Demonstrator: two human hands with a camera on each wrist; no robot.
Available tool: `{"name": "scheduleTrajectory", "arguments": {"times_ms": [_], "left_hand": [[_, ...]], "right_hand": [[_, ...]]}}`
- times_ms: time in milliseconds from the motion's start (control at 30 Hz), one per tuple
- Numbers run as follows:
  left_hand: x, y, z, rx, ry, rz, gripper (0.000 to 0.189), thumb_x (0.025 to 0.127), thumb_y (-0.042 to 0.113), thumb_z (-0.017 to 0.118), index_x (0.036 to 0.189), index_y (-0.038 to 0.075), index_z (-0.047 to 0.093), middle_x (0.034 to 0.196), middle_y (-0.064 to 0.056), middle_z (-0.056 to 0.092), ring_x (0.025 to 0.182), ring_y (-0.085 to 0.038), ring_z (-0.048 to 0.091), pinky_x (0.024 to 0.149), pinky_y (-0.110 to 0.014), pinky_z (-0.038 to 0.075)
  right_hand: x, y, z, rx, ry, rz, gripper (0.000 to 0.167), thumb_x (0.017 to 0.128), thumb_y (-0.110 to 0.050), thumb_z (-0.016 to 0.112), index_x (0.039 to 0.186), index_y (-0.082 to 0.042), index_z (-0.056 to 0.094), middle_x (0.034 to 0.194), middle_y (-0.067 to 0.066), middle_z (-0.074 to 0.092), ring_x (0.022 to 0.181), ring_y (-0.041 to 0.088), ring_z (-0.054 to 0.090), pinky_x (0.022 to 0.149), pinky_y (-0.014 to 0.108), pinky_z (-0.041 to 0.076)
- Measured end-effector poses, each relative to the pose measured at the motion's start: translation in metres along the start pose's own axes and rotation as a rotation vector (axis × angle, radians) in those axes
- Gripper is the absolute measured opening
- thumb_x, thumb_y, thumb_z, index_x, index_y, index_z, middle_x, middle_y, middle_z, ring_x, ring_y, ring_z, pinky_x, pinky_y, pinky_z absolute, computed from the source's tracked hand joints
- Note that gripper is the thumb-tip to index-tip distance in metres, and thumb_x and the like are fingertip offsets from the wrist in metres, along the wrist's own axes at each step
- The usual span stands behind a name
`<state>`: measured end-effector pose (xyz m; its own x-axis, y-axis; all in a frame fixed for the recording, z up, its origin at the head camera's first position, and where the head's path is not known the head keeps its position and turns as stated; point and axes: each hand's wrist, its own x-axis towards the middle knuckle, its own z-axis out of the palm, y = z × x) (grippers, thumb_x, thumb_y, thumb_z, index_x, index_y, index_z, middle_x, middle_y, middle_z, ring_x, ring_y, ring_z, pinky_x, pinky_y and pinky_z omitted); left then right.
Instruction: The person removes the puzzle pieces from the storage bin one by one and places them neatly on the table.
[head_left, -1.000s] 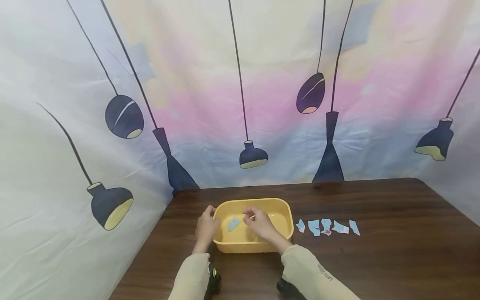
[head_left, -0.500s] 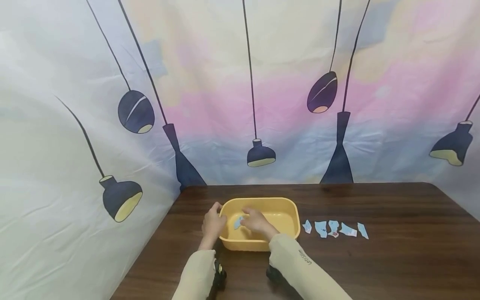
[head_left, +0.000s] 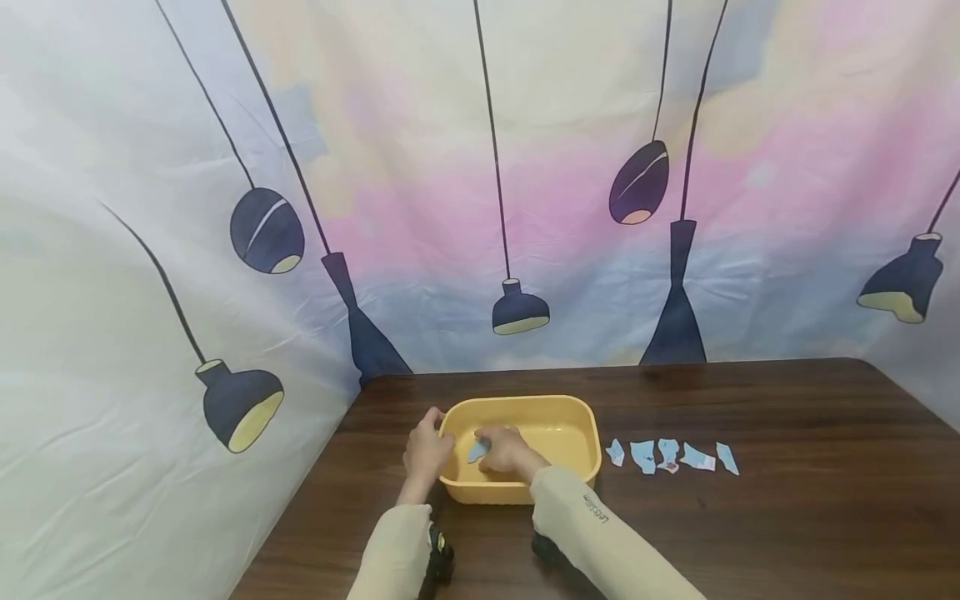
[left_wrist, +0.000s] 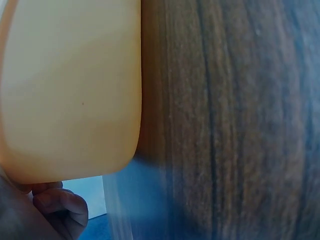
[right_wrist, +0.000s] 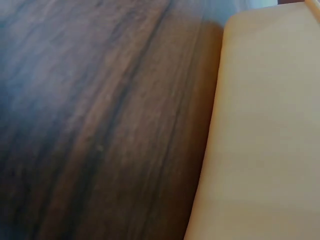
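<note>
A yellow plastic basin [head_left: 558,442] stands on the wooden table. My left hand [head_left: 427,448] grips its left end, thumb over the rim; in the left wrist view, curled fingers of the left hand [left_wrist: 60,205] show beside the basin's outer wall [left_wrist: 75,100]. Inside the basin, my right hand [head_left: 508,450] reaches down to a light-blue torn piece of paper [head_left: 476,452] near the left end. Index finger and thumb are at the piece, partly covering it; whether they pinch it is unclear. The right wrist view shows only the basin's wall [right_wrist: 265,125] and table, no hand.
Several torn light-blue paper pieces [head_left: 697,458] lie in a row on the table [head_left: 810,500] right of the basin, some with reddish marks. A cloth [head_left: 420,208] printed with hanging lamps covers the wall behind and to the left.
My right hand, raised over the basin earlier, has moved left and down to the paper piece, its fingers drawing in around it. The left hand stays at the basin's rim. The view shifted slightly.
</note>
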<state>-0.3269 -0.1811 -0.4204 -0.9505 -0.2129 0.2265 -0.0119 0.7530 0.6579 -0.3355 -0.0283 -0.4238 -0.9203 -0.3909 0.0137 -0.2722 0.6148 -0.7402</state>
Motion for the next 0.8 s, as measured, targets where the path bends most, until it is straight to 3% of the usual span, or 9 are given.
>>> {"name": "scheduleTrajectory", "arguments": {"times_ms": [100, 200, 233, 333, 467, 633, 800], "left_hand": [[0.0, 0.001, 0.0, -0.007, 0.006, -0.001, 0.029, 0.082, 0.008, 0.057, 0.111, 0.01, 0.062, 0.068, -0.007, 0.06, 0.057, -0.017, 0.05, 0.048, -0.029, 0.034], [0.001, 0.002, 0.0, -0.008, 0.013, 0.001, 0.031, 0.082, 0.009, 0.057, 0.112, 0.009, 0.062, 0.069, -0.008, 0.061, 0.058, -0.017, 0.05, 0.049, -0.029, 0.034], [0.0, 0.002, -0.001, -0.007, 0.015, -0.003, 0.031, 0.082, 0.009, 0.057, 0.112, 0.01, 0.062, 0.07, -0.008, 0.061, 0.058, -0.018, 0.051, 0.049, -0.029, 0.034], [-0.001, 0.0, -0.002, -0.002, 0.02, -0.013, 0.031, 0.082, 0.009, 0.057, 0.112, 0.01, 0.063, 0.071, -0.009, 0.063, 0.059, -0.019, 0.052, 0.049, -0.03, 0.035], [-0.004, -0.002, -0.001, -0.003, 0.011, -0.029, 0.031, 0.083, 0.009, 0.057, 0.113, 0.01, 0.063, 0.072, -0.009, 0.064, 0.059, -0.019, 0.052, 0.049, -0.03, 0.035], [-0.005, -0.003, 0.001, -0.009, 0.006, -0.036, 0.032, 0.083, 0.009, 0.057, 0.114, 0.01, 0.063, 0.07, -0.008, 0.063, 0.056, -0.018, 0.051, 0.048, -0.029, 0.035], [-0.003, -0.001, 0.002, -0.01, 0.012, -0.016, 0.03, 0.084, 0.01, 0.055, 0.113, 0.01, 0.063, 0.064, -0.006, 0.056, 0.051, -0.016, 0.045, 0.045, -0.028, 0.032]], "right_hand": [[-0.001, 0.002, -0.001, 0.013, 0.012, 0.007, 0.068, 0.068, 0.008, 0.071, 0.134, -0.001, 0.057, 0.126, 0.018, 0.065, 0.098, 0.032, 0.058, 0.082, 0.033, 0.049], [-0.002, 0.003, -0.003, 0.086, 0.013, 0.054, 0.073, 0.069, 0.013, 0.07, 0.138, -0.003, 0.053, 0.121, 0.02, 0.064, 0.082, 0.021, 0.054, 0.062, 0.023, 0.044], [-0.002, 0.003, -0.004, 0.101, 0.012, 0.066, 0.072, 0.069, 0.014, 0.07, 0.138, -0.004, 0.054, 0.118, 0.02, 0.064, 0.08, 0.02, 0.054, 0.06, 0.022, 0.043], [-0.004, 0.003, -0.004, 0.091, -0.004, 0.076, 0.066, 0.072, 0.012, 0.071, 0.134, -0.004, 0.057, 0.113, 0.02, 0.065, 0.082, 0.02, 0.054, 0.064, 0.024, 0.043], [-0.009, 0.004, -0.002, 0.059, -0.008, 0.087, 0.05, 0.074, 0.007, 0.073, 0.123, -0.001, 0.065, 0.119, 0.021, 0.066, 0.092, 0.026, 0.06, 0.074, 0.033, 0.048], [-0.012, 0.005, -0.002, 0.06, 0.053, 0.091, 0.03, 0.071, 0.006, 0.074, 0.1, 0.004, 0.07, 0.109, 0.022, 0.068, 0.094, 0.032, 0.063, 0.082, 0.044, 0.052], [-0.013, 0.008, -0.007, 0.153, 0.107, 0.121, 0.019, 0.077, 0.005, 0.07, 0.096, 0.006, 0.07, 0.105, 0.021, 0.069, 0.094, 0.033, 0.063, 0.081, 0.042, 0.054]]}}
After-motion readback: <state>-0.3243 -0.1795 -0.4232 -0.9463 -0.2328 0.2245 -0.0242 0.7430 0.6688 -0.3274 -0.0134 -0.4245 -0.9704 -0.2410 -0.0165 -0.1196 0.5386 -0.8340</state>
